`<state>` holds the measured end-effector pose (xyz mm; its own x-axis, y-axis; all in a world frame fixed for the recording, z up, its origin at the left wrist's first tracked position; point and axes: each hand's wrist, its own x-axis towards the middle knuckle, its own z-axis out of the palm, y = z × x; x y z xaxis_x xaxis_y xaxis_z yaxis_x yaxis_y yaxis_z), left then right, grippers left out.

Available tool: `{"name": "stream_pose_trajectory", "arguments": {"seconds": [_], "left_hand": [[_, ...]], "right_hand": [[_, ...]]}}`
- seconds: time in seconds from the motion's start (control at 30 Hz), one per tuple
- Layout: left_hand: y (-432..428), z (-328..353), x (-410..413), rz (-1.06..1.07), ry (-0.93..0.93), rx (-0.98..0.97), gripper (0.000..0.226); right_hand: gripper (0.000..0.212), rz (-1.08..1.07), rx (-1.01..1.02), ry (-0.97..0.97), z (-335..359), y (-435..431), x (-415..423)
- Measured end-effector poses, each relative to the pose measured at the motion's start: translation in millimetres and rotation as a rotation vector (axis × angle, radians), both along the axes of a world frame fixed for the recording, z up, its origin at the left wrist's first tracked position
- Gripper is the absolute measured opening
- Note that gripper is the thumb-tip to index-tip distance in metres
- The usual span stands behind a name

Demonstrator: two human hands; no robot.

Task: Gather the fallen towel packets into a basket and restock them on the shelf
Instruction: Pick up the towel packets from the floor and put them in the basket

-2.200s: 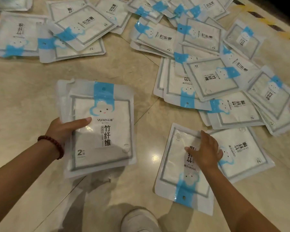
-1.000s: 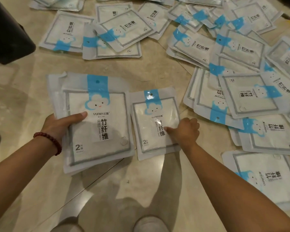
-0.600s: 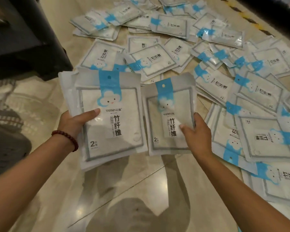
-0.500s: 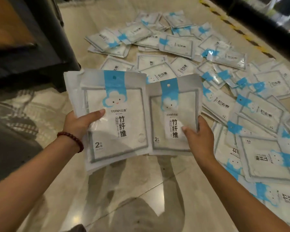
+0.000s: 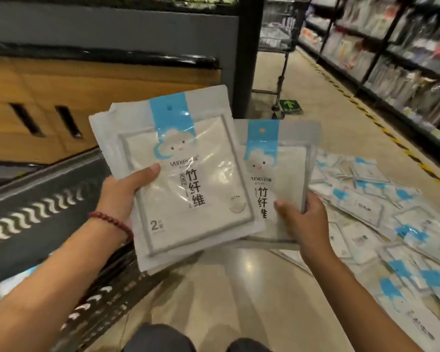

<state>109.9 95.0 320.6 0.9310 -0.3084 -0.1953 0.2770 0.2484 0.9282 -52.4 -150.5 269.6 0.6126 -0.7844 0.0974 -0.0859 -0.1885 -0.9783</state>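
Dark slotted basket (image 5: 117, 283) low left of the stack of towel packets (image 5: 188, 174), left hand (image 5: 122, 191) clamped on that stack, right hand (image 5: 302, 219) gripping a single packet (image 5: 277, 161) tucked behind its right edge, fallen packets (image 5: 391, 224) strewn on the floor (image 5: 226, 288) further right.

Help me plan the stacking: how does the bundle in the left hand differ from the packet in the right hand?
The bundle in the left hand shows several layered edges; the packet in the right hand looks single. The bundle's top leans left; the packet stands nearly upright. The bundle lies in front, covering the packet's left edge. Both carry the same blue band and cloud face.
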Motion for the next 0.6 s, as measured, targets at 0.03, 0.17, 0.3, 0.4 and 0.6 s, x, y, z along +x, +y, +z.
{"name": "stream_pose_trajectory", "arguments": {"seconds": [0.03, 0.17, 0.3, 0.4, 0.6], "left_hand": [[18, 6, 9, 0.051, -0.004, -0.006, 0.054], [95, 9, 39, 0.24, 0.024, -0.033, 0.055], [151, -9, 56, 0.349, 0.114, -0.047, 0.059], [172, -29, 73, 0.384, 0.174, -0.051, 0.054], [193, -84, 104, 0.427, 0.369, -0.038, 0.051]], "right_hand": [[0.026, 0.055, -0.003, -0.01, 10, 11, 18], [0.027, 0.227, -0.033, -0.022, 32, 61, 87], [0.028, 0.345, -0.093, 0.011, 32, 107, 138], [0.029, 0.378, -0.147, 0.056, 28, 130, 168], [0.023, 0.378, -0.326, 0.231, 15, 160, 210]]}}
